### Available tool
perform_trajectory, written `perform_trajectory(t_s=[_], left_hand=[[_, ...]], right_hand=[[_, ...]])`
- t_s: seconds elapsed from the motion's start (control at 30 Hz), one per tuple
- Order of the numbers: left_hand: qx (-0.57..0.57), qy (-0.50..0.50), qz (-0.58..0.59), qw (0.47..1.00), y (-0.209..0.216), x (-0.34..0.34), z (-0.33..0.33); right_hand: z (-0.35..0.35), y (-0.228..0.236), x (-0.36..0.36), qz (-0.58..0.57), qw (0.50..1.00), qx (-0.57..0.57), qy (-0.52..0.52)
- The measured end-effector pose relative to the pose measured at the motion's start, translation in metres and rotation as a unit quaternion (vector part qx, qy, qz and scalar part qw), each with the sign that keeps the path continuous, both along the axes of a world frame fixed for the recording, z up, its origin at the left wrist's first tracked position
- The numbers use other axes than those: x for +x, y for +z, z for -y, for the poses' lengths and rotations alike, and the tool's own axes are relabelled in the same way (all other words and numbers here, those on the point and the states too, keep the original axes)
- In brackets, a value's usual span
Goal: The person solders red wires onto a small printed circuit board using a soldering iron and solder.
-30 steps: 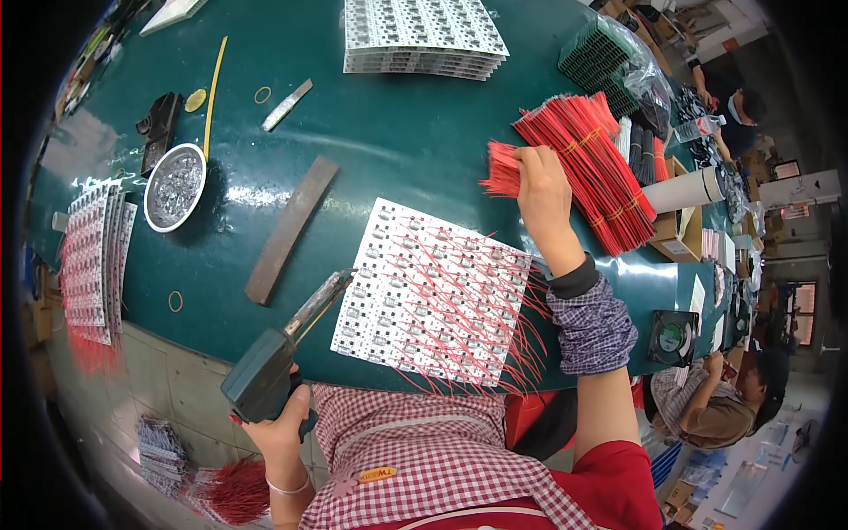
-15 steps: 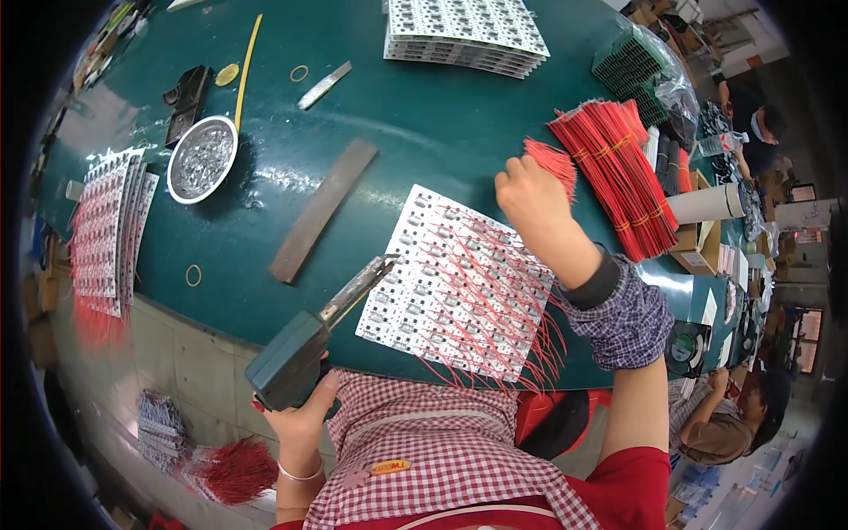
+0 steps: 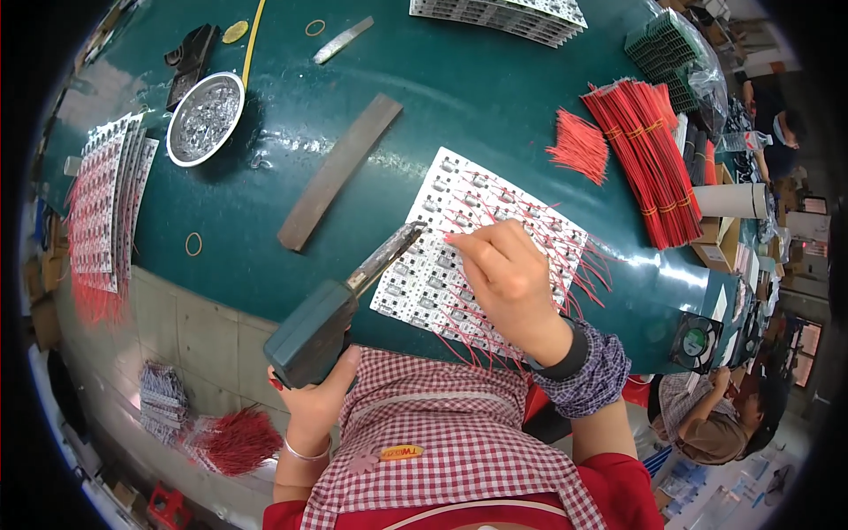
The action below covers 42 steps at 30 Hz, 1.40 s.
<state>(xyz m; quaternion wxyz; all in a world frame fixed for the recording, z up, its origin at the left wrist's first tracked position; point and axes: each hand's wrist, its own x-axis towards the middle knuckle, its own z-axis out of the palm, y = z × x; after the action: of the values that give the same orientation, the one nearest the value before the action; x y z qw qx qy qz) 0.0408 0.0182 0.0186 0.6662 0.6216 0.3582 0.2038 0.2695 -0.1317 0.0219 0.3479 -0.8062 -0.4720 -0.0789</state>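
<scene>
My left hand (image 3: 318,402) is wrapped around the grip of a dark green soldering gun (image 3: 311,334). Its metal tip reaches the upper left part of a white circuit board panel (image 3: 408,287), which lies at a slant near the table edge. Over the panel, my right hand (image 3: 511,278) is pinched, thumb and forefinger close to the soldering tip. A bit of red shows at those fingertips, apparently a red wire mostly hidden by the fingers. Thin red wires run from many of the panel's small parts and hang past its right and lower edges.
Loose short red wires (image 3: 580,148) lie beside bundled red wires (image 3: 643,163) at the right. A metal bar (image 3: 340,172) and a bowl of solder scraps (image 3: 205,119) are to the left. Panels stand stacked at the far side (image 3: 503,16) and left edge (image 3: 104,208). A small fan (image 3: 696,342) sits right.
My right hand has come from the loose red wires, leftward and nearer, to the panel by the soldering tip. The view has shifted slightly; my left hand still grips the soldering gun.
</scene>
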Motion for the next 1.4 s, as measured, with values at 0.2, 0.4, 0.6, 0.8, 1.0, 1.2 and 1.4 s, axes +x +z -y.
perform_trajectory(t_s=[0.2, 0.4, 0.6, 0.8, 1.0, 1.2, 1.4], left_hand=[[0.072, -0.042, -0.007, 0.996, 0.002, 0.002, 0.003], [0.160, -0.075, -0.033, 0.984, 0.008, 0.012, 0.001], [0.196, -0.084, -0.006, 0.977, 0.008, 0.020, 0.000], [0.216, -0.125, -0.024, 0.968, 0.009, 0.022, -0.002], [0.215, -0.123, -0.037, 0.968, 0.012, 0.023, 0.000], [0.224, -0.123, -0.037, 0.966, 0.006, 0.020, 0.000], [0.262, -0.120, -0.024, 0.957, 0.003, 0.013, -0.001]], right_hand=[[-0.002, -0.015, -0.012, 0.002, 1.000, -0.017, -0.005], [-0.004, -0.020, -0.015, 0.018, 1.000, -0.025, -0.003], [-0.004, -0.019, -0.016, 0.026, 0.999, -0.036, -0.003], [-0.004, -0.019, -0.016, 0.024, 0.999, -0.035, -0.001], [-0.005, -0.020, -0.017, 0.025, 0.999, -0.036, -0.001], [-0.005, -0.020, -0.018, 0.026, 0.999, -0.039, -0.005], [-0.002, -0.022, -0.018, 0.030, 0.998, -0.053, 0.011]])
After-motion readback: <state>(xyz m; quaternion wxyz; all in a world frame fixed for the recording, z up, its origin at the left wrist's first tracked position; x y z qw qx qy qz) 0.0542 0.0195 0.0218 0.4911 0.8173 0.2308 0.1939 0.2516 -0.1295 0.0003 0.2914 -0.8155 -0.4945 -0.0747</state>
